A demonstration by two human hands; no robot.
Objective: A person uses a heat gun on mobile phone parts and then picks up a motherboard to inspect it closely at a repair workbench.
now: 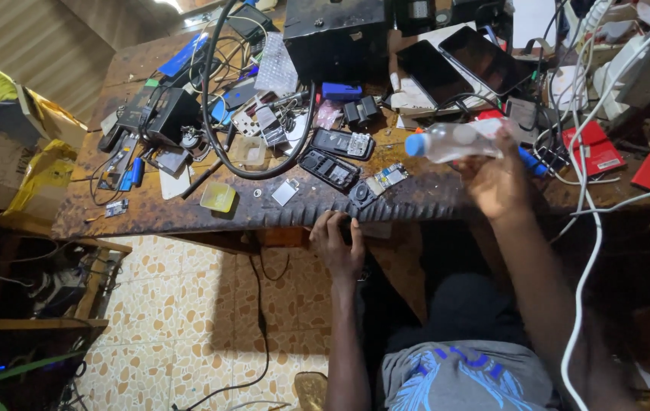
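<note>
The right hand (pixel 501 179) is wrapped around a clear plastic squeeze bottle (pixel 454 141) with a blue cap, held on its side above the counter (pixel 188 217), nozzle pointing toward the small circuit board (pixel 387 179) just left of it. The left hand (pixel 338 242) curls over the counter's near edge, apparently pinching a small dark part just below that board. Opened phones (pixel 342 143) lie beyond the board; nothing looks wetted or reassembled yet.

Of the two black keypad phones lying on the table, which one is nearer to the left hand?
The lower black keypad phone, lying diagonally near the table's front edge, is nearer the left hand; the other lies farther back.
</note>
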